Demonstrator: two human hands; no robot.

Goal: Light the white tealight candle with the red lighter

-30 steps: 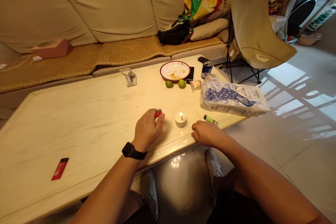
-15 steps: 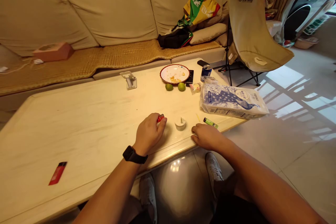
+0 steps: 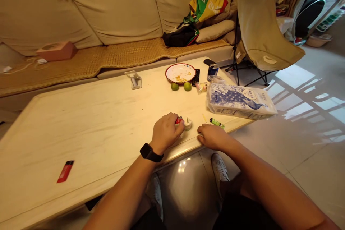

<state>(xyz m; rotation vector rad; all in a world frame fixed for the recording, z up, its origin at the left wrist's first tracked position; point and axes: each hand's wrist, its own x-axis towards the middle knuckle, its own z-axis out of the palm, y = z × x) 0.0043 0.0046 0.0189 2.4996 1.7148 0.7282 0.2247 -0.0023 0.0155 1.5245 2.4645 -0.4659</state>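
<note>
My left hand is shut on a small red lighter, its tip right beside a small white tea-light candle. No flame shows on the candle. My right hand rests loosely on the front edge of the cream marble table, holding nothing. Nearest to it lies a green lighter, just beyond the fingertips. A second red lighter lies far off to the left on the tabletop.
Behind the hands stand a plate with crumbs, two limes, a blue can and a peacock-printed tissue pack. A phone stand sits further left. A beige sofa runs behind the table.
My left hand has moved right with the red lighter, from beside the candle to against it. The flame seen a second ago no longer shows. My right hand has stayed put.
</note>
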